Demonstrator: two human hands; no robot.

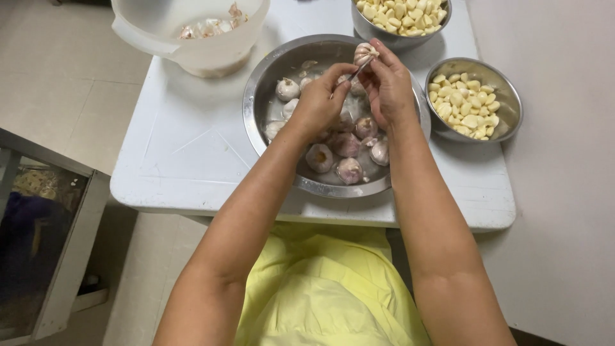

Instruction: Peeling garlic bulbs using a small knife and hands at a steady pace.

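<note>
Pale garlic bulb (365, 52) in right hand (389, 90) fingertips, left hand (318, 102) just beside

Both bare forearms extend forward from the near edge of the surface and converge toward its middle. The left hand (318, 102) is curled, thumb and forefinger pinched together. The right hand (388, 86) is raised slightly higher, fingers bent inward in a closed grip, wrist straight.

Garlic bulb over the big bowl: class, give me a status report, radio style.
Right hand holds garlic bulb in its fingers. Left hand works a thin blade against it. Both above steel bowl of whole bulbs. Nothing obstructing.
</note>
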